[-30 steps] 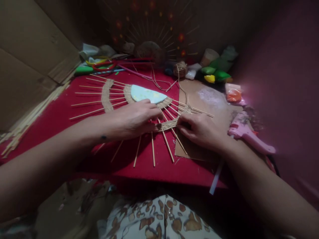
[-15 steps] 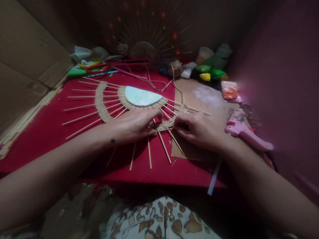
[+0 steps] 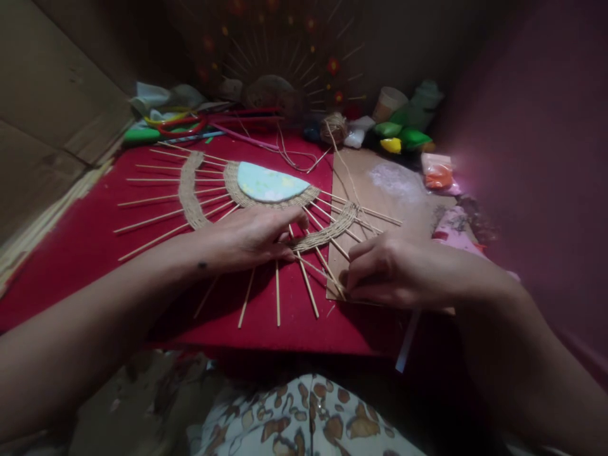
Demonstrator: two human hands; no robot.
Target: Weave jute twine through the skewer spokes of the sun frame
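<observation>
A half-round piece of thin wooden sticks [image 3: 311, 294] fans out from a pale blue floral half-disc [image 3: 273, 183] edged with woven twine. Farther out, a woven twine band [image 3: 327, 234] passes across the sticks. My left hand [image 3: 259, 237] pinches this band near the middle of the fan, thumb below and forefinger above. Some of the weave is hidden under that hand. To the lower right, my right hand [image 3: 389, 269] is closed on a twine strand [image 3: 314, 268] that stretches from the band by my left fingers; its fingertips are partly hidden.
The fan lies on a red-covered table [image 3: 190, 332] and partly over a cardboard sheet [image 3: 408, 212]. Behind are a twine ball [image 3: 334, 129], red-handled scissors [image 3: 183, 125] and colourful packets [image 3: 413, 138]. A pink glue gun [image 3: 453, 228] sits at right, partly behind my right arm.
My right hand has moved from the band towards the lower right, drawing the twine strand out taut. My left hand keeps its hold, and the fan has shifted slightly left.
</observation>
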